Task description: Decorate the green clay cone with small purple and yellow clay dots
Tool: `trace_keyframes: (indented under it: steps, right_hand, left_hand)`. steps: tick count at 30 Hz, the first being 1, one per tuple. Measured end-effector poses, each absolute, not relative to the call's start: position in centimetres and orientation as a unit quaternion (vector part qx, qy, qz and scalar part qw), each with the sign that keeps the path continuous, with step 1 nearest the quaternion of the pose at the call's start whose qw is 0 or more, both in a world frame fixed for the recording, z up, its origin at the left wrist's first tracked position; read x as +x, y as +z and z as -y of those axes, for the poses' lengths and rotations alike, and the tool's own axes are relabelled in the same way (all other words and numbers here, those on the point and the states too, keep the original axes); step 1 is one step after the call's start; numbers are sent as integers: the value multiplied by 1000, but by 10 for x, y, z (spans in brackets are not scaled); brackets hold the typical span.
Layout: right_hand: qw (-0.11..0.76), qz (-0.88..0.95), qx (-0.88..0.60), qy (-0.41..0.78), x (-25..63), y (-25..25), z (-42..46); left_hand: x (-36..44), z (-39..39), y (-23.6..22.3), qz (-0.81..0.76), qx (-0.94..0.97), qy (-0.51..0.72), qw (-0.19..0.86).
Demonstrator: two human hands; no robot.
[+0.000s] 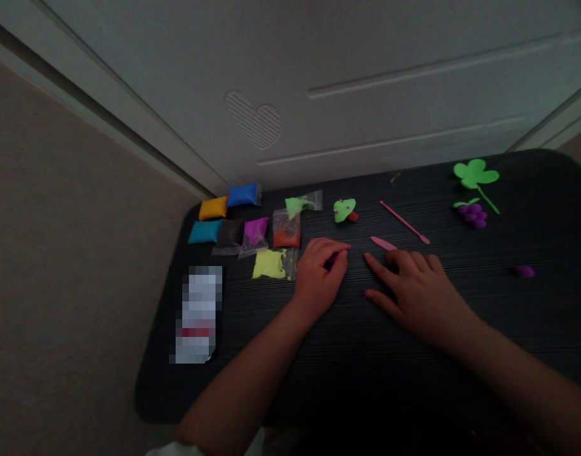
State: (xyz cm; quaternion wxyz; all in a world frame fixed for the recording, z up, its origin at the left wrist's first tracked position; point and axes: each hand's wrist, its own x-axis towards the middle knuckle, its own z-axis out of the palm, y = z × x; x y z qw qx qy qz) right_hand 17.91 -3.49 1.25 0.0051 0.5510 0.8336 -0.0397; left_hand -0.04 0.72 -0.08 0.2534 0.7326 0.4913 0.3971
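Note:
My left hand (319, 272) rests on the dark table with its thumb and fingers closed around a small bit of purple clay (335, 258), mostly hidden. To its right, my right hand (416, 291) is open, thumb and forefinger apart with nothing visible between them. A pink modelling knife (382, 243) lies just beyond its knuckles, partly covered. Farther back is a thin pink modelling tool (404, 221). Beyond the left hand stands a clay figure with a light green dotted cap and red base (344, 210). A small purple clay piece (524, 272) lies at the right.
Bags of yellow clay (269, 263), red clay (287, 237), green clay (297, 205) and magenta clay (256, 232) lie left, among several other packets. A phone-like object with a blurred screen (199, 313) lies near the left edge. Back right are a green clay leaf (475, 174) and purple clay grapes (473, 215).

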Motion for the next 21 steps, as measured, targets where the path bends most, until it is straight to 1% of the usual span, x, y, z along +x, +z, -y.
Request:
trace_keyframes:
  steps: [3, 7, 12, 16, 19, 21]
  right_hand:
    - [-2, -845, 532, -53, 179, 13, 35]
    - [-8, -825, 564, -38, 182, 14, 33]
    - [-18, -841, 534, -88, 181, 16, 34]
    - [-76, -835, 536, -102, 186, 20, 30]
    - [-119, -806, 573, -92, 196, 21, 22]
    - [-130, -783, 602, -79, 202, 18, 17]
  left_hand:
    - [0, -7, -2, -493, 732, 397, 252]
    - [0, -7, -2, -492, 735, 395, 249]
    - [0, -7, -2, -493, 743, 386, 237]
    - [1, -8, -2, -487, 759, 373, 218]
    - [3, -8, -2, -476, 781, 351, 200]
    - [6, -8, -2, -469, 798, 328, 188]
